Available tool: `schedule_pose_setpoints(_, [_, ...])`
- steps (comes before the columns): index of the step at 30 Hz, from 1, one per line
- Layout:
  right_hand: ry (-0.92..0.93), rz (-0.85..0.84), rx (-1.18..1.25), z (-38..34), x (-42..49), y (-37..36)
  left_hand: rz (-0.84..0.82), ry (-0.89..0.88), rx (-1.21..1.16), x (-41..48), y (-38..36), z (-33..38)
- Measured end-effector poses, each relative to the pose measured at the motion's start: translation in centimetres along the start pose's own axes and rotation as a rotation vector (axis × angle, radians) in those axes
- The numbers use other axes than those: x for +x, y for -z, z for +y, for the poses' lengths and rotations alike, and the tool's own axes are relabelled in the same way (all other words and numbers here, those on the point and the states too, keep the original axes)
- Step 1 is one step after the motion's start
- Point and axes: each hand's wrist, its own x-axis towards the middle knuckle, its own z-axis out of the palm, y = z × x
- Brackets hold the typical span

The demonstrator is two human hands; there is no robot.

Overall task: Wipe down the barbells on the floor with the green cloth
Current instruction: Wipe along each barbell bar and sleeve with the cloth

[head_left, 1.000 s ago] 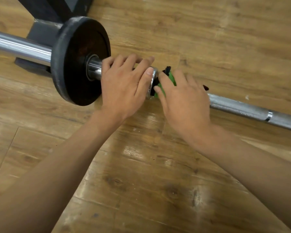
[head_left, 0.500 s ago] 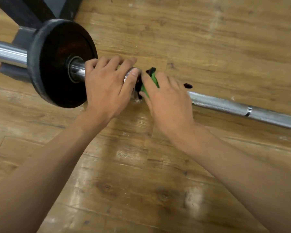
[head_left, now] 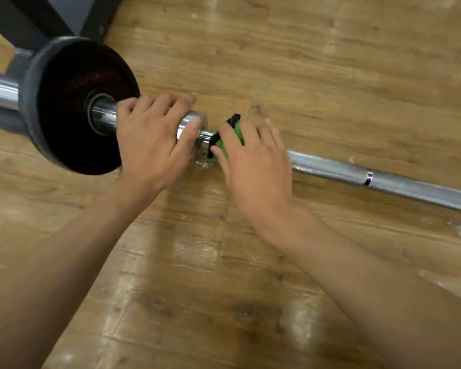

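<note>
A steel barbell [head_left: 383, 179] lies across the wooden floor from far left to right. A black weight plate [head_left: 72, 107] sits on its left sleeve. My left hand [head_left: 152, 142] grips the shiny sleeve just right of the plate, fingers curled over the top. My right hand [head_left: 253, 161] wraps the green cloth [head_left: 230, 135], which has a black edge, around the bar right beside the sleeve collar. Most of the cloth is hidden under the hand.
A dark metal rack base [head_left: 51, 20] stands on the floor behind the plate at top left. Wooden floor [head_left: 330, 75] stretches beyond the bar and in front of it, with some white dust specks near the collar.
The view has shifted a little. Both hands stay on the bar. A small gap of bare collar now shows between my left hand and the cloth.
</note>
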Motion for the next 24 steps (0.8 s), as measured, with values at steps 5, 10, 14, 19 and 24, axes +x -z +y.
schedule_pose_setpoints(5, [0.029,-0.032,-0.040,9.2,-6.1,3.6,0.007,0.003,-0.012,-0.8,0.0,0.6])
schedule_pose_setpoints(10, [-0.325,0.068,-0.069,10.4,-8.2,4.4,0.048,0.030,-0.008,-1.8,0.1,1.5])
schedule_pose_setpoints(14, [-0.167,0.027,0.066,0.1,-2.9,1.3,-0.141,0.000,0.011,-1.7,2.1,0.3])
schedule_pose_setpoints(19, [-0.361,-0.072,0.355,-1.5,-0.9,2.9,-0.389,-0.178,-0.051,-0.9,8.1,-1.6])
schedule_pose_setpoints(24, [-0.309,-0.093,0.436,-4.4,2.5,5.8,-0.331,-0.291,0.046,1.5,13.5,-6.2])
